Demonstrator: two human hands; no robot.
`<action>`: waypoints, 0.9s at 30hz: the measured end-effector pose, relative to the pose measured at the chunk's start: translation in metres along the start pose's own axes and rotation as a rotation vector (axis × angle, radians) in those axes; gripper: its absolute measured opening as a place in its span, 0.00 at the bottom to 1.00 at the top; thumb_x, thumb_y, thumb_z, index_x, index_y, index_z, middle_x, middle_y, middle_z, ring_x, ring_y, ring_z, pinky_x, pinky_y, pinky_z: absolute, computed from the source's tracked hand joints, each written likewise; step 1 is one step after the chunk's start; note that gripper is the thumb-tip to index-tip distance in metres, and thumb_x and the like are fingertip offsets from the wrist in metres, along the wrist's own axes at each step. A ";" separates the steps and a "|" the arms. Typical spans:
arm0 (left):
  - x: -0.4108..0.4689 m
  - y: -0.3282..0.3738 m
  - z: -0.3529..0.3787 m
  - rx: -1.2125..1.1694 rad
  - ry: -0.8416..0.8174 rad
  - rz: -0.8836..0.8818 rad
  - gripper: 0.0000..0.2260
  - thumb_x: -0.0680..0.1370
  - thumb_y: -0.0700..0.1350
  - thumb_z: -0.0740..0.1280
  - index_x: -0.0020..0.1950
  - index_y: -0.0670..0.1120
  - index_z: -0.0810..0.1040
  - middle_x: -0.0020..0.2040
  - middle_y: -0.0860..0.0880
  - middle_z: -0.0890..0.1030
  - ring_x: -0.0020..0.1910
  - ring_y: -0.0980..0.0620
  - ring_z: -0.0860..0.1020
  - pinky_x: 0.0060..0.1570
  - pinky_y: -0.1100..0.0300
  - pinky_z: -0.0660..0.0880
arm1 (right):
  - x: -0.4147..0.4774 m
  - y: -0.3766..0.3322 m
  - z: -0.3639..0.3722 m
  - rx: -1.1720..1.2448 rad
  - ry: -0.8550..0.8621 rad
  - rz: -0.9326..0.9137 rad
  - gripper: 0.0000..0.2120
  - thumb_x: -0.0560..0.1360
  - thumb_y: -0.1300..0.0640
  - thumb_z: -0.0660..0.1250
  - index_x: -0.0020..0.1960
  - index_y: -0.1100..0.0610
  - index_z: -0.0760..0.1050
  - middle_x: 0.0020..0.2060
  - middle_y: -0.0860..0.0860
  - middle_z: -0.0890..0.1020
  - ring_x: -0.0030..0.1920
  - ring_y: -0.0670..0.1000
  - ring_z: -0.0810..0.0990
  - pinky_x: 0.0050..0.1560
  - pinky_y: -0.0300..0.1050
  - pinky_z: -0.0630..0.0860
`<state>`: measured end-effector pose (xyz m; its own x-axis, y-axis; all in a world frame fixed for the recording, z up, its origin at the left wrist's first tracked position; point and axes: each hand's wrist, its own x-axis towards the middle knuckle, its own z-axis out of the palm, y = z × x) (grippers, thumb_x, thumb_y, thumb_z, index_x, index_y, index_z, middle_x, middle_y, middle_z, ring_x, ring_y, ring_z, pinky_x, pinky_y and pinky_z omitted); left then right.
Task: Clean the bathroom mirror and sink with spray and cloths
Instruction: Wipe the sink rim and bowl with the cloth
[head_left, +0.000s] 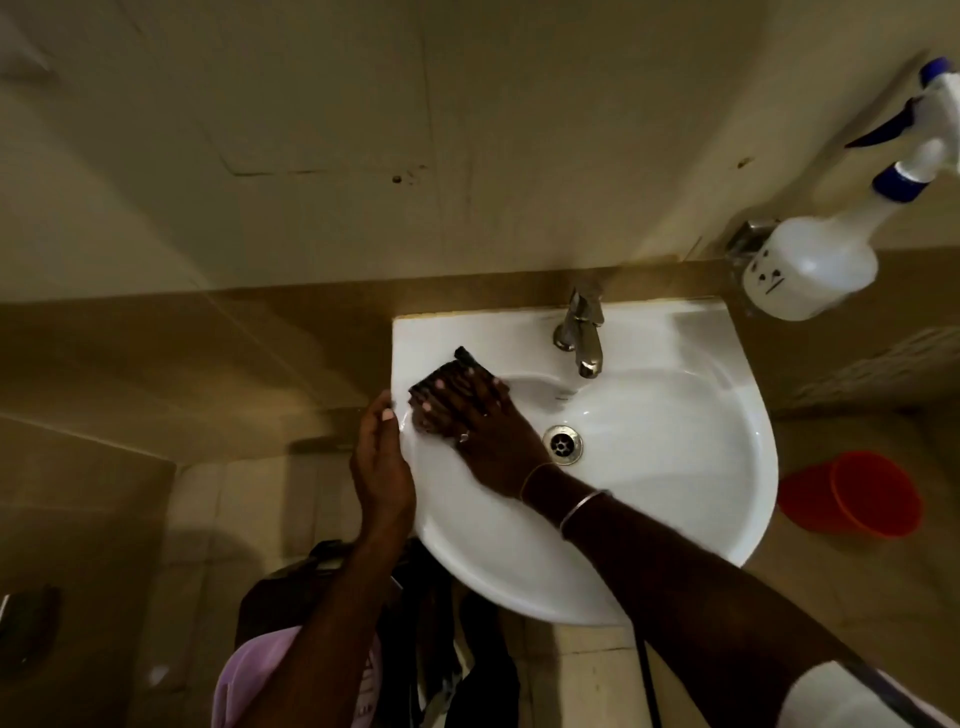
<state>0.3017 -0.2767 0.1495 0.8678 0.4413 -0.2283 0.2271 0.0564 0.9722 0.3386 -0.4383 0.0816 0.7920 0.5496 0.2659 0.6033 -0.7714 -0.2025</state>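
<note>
A white wall-mounted sink (675, 415) fills the middle of the view, with a chrome tap (584, 332) at its back and a metal drain (562, 444) in the bowl. My right hand (467, 415) lies flat with spread fingers on a dark patterned cloth (452, 371), pressing it onto the sink's left rim. My left hand (382, 467) holds the sink's left outer edge, thumb on the rim. A white spray bottle (810, 270) with a blue trigger head stands on a ledge at the upper right. No mirror is in view.
A red bucket (872, 499) stands on the floor to the right, below the sink. Beige tiled wall lies behind the tap. Dark fabric and a lilac garment (249, 680) hang below the sink's front edge.
</note>
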 end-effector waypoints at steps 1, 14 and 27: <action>-0.001 -0.001 0.001 0.008 0.001 0.015 0.14 0.86 0.44 0.60 0.70 0.44 0.78 0.61 0.54 0.81 0.53 0.74 0.77 0.52 0.76 0.72 | -0.011 0.019 -0.001 -0.022 -0.006 -0.036 0.30 0.82 0.62 0.61 0.81 0.46 0.59 0.81 0.50 0.61 0.82 0.62 0.52 0.79 0.66 0.54; -0.006 -0.005 0.005 0.063 0.019 0.067 0.15 0.87 0.45 0.60 0.72 0.46 0.77 0.68 0.51 0.80 0.65 0.59 0.76 0.59 0.78 0.70 | -0.142 0.135 -0.071 -0.385 -0.451 0.264 0.27 0.81 0.48 0.58 0.80 0.46 0.63 0.77 0.48 0.70 0.81 0.60 0.57 0.79 0.67 0.46; -0.005 -0.015 0.004 0.103 0.007 0.081 0.15 0.87 0.46 0.60 0.72 0.48 0.77 0.69 0.53 0.79 0.65 0.61 0.76 0.59 0.79 0.68 | -0.136 0.107 -0.029 -0.205 -0.314 0.636 0.35 0.83 0.39 0.48 0.84 0.53 0.42 0.83 0.59 0.43 0.81 0.68 0.38 0.77 0.72 0.38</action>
<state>0.2959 -0.2835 0.1357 0.8821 0.4470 -0.1487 0.2011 -0.0718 0.9769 0.2926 -0.6043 0.0508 0.9910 0.0184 -0.1324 0.0133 -0.9991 -0.0393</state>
